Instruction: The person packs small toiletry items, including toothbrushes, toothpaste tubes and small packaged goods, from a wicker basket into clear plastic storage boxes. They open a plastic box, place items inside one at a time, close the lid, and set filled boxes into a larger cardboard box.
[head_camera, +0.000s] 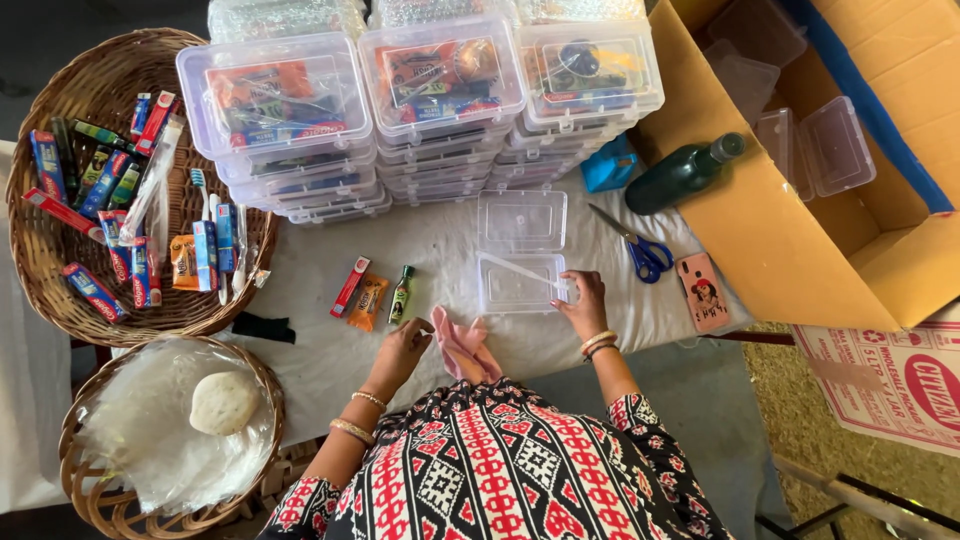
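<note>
An open clear plastic box (520, 252) lies on the white-covered surface (320, 350), lid thrown back, and serves as the landmark here. Only a white toothbrush (525, 271) is seen inside its lower half; the right hand (584, 303), at the box's right edge, is closed in a pinch grip on the brush's end. Just left of the box, a small green bottle (401, 294), an orange sachet (367, 301) and a red tube carton (350, 286) lie loose, not yet packed. The left hand (403, 350), below and left of the box, rests beside a pink cloth (460, 345), fingers curled; whether the cloth is gripped cannot be told. Behind the box, stacks of closed filled boxes (420, 100) are piled, so much of the packing is judged done. Far left of the box, a wicker basket (40, 270) holds more supplies. To the right, blue-handled scissors (640, 250) and a cardboard carton (800, 250) of empty boxes remain.
</note>
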